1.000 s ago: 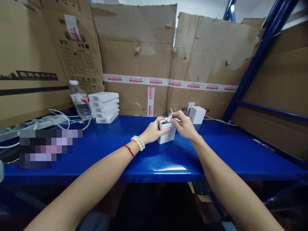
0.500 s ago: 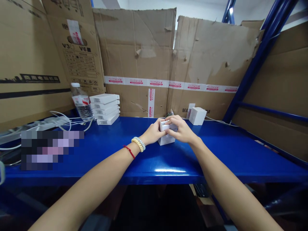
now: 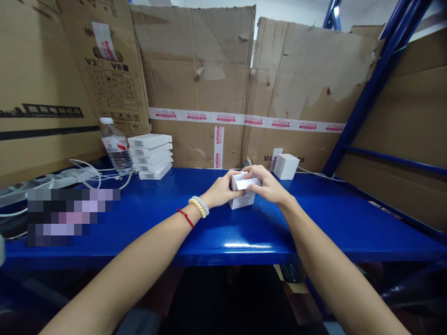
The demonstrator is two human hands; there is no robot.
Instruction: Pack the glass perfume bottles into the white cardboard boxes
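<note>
A small white cardboard box (image 3: 241, 201) stands on the blue tabletop (image 3: 209, 232) in front of me. At its top, a white flap (image 3: 246, 184) tilts out toward me. My left hand (image 3: 223, 190) is closed around the box's left side, its thumb across the front. On the right, my right hand (image 3: 263, 184) grips the box near the top, with the thumb and fingers at the flap. Parts of the box's sides are hidden behind my fingers, and its inside cannot be made out.
Several flat white boxes (image 3: 151, 156) are stacked at the back left, beside a water bottle (image 3: 117, 148). White cables and a power strip (image 3: 63, 179) lie at the left. Another white box (image 3: 286, 166) stands at the back right. Cardboard panels (image 3: 195, 83) line the back.
The flap at the top of the box has tipped outward toward me and shows more of its face. My right thumb has shifted slightly to the right; the box stays in place.
</note>
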